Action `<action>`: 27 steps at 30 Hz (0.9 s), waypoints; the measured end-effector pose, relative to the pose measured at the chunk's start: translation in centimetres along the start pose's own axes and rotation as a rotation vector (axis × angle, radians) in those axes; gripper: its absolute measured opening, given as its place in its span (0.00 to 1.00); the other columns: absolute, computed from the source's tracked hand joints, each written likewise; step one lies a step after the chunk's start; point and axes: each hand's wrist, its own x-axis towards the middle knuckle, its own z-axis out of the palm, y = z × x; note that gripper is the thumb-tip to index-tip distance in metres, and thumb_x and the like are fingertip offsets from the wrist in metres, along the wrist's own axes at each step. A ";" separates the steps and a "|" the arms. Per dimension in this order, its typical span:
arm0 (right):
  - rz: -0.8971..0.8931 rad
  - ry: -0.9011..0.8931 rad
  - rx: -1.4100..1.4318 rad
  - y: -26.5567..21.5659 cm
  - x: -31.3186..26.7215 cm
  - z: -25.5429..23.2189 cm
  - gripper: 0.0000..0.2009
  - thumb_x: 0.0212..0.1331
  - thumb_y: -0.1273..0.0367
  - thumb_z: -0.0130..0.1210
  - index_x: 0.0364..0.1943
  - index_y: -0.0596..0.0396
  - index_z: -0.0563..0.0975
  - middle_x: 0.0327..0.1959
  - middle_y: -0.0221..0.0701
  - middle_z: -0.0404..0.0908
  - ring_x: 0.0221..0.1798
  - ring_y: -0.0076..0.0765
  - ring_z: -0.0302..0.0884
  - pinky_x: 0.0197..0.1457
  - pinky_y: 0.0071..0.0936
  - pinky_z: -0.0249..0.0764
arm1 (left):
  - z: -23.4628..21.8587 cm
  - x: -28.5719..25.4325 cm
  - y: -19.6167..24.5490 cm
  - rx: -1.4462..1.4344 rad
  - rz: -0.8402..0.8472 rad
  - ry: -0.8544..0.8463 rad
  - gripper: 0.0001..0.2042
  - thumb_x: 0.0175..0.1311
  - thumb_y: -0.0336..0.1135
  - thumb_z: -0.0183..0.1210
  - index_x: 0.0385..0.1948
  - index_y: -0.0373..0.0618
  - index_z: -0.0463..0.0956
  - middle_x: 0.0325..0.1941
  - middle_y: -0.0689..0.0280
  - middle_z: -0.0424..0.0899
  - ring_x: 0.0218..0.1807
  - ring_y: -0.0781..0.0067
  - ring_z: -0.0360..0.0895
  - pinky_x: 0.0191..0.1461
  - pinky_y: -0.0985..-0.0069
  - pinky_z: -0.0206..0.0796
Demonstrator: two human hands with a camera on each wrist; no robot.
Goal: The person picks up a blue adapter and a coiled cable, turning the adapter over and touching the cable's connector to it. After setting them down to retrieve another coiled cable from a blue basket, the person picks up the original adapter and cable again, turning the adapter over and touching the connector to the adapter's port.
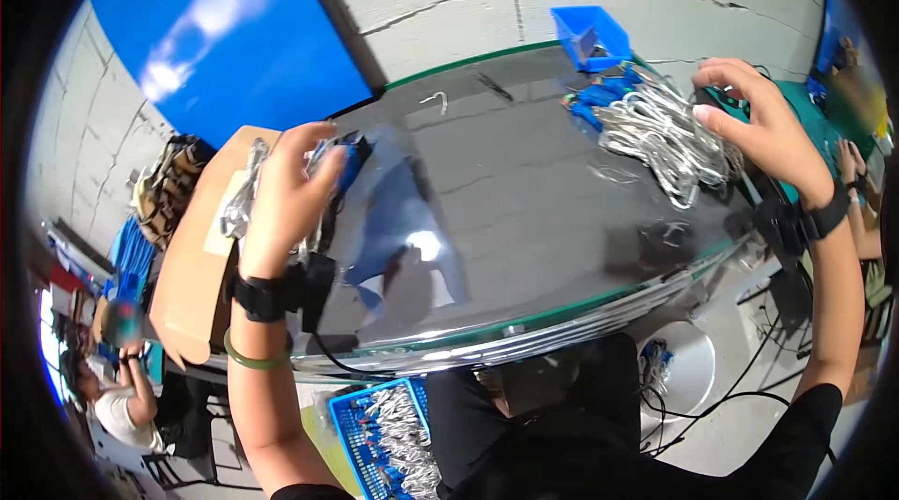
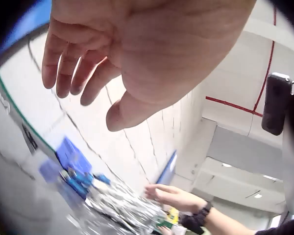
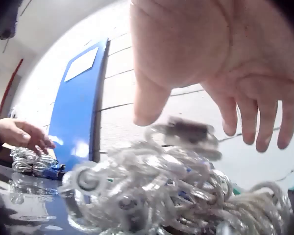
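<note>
My left hand (image 1: 286, 196) hovers over the left end of the table, fingers loosely bent and nothing in its palm in the left wrist view. Below and around it lie a clear-sheathed cable bundle (image 1: 245, 191) and some blue connectors (image 1: 354, 163), partly hidden by the hand. My right hand (image 1: 773, 130) is spread above a large pile of coiled silvery cables (image 1: 655, 135) with blue plugs (image 1: 590, 107). In the right wrist view, a blurred cable coil with a dark band (image 3: 186, 129) sits atop the pile, just under the thumb and fingers.
A blue bin (image 1: 592, 36) stands at the back, a cardboard box (image 1: 192, 257) at the left edge. A clear plastic bag (image 1: 398, 219) lies on the table (image 1: 524, 210). Below are a blue basket of cables (image 1: 342, 416) and a white bucket (image 1: 693, 360). Other people sit at both sides.
</note>
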 end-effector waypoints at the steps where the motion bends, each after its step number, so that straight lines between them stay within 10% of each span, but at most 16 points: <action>1: -0.023 0.003 0.041 -2.3 0.4 0.3 0.16 0.49 0.63 0.56 0.38 0.60 0.75 0.40 0.34 0.76 0.44 0.33 0.70 0.49 0.26 0.63 | -1.3 -0.2 -3.7 0.058 -0.083 0.022 0.13 0.56 0.33 0.56 0.41 0.36 0.73 0.43 0.52 0.76 0.47 0.58 0.74 0.48 0.69 0.65; 4: -0.246 0.040 0.305 -6.0 2.1 2.7 0.12 0.50 0.65 0.57 0.33 0.61 0.76 0.29 0.31 0.77 0.33 0.27 0.73 0.40 0.24 0.68 | -5.0 -2.2 -7.2 0.547 -0.174 0.084 0.13 0.58 0.35 0.54 0.40 0.35 0.73 0.43 0.49 0.77 0.43 0.56 0.76 0.45 0.67 0.66; 6: -0.261 -0.070 0.534 -8.1 3.6 4.4 0.10 0.51 0.67 0.57 0.31 0.62 0.76 0.24 0.29 0.77 0.27 0.22 0.72 0.33 0.20 0.69 | -5.8 -2.3 -9.7 0.294 -0.293 0.044 0.12 0.58 0.36 0.53 0.38 0.36 0.75 0.40 0.50 0.77 0.41 0.54 0.76 0.44 0.66 0.66; 10: -0.220 -0.180 0.747 -10.5 7.7 7.6 0.09 0.55 0.68 0.55 0.33 0.62 0.77 0.22 0.27 0.76 0.25 0.19 0.71 0.31 0.18 0.69 | -5.1 -1.8 -6.6 0.719 0.155 0.297 0.10 0.56 0.38 0.57 0.29 0.40 0.79 0.36 0.57 0.79 0.39 0.55 0.74 0.45 0.66 0.64; 18: -0.151 -0.251 1.134 -7.9 10.3 15.7 0.14 0.58 0.71 0.51 0.46 0.62 0.72 0.36 0.28 0.76 0.36 0.18 0.72 0.39 0.16 0.70 | -0.7 0.9 -8.0 0.702 -0.140 -0.251 0.16 0.53 0.44 0.56 0.30 0.36 0.76 0.28 0.47 0.79 0.34 0.47 0.76 0.37 0.59 0.67; 22: 0.102 -0.499 1.180 -5.9 8.8 17.0 0.12 0.55 0.72 0.52 0.43 0.63 0.73 0.33 0.28 0.76 0.35 0.19 0.71 0.38 0.17 0.70 | -3.0 2.7 -11.2 -0.081 -0.433 0.143 0.14 0.64 0.41 0.50 0.32 0.36 0.76 0.20 0.70 0.73 0.23 0.85 0.69 0.23 0.83 0.59; 27: 0.023 -0.446 1.159 -6.9 8.6 18.2 0.13 0.55 0.71 0.53 0.44 0.61 0.73 0.34 0.28 0.74 0.35 0.19 0.71 0.41 0.16 0.69 | -3.9 2.7 -7.3 -1.108 -0.579 0.383 0.13 0.66 0.38 0.46 0.39 0.35 0.71 0.35 0.61 0.78 0.32 0.75 0.75 0.38 0.79 0.71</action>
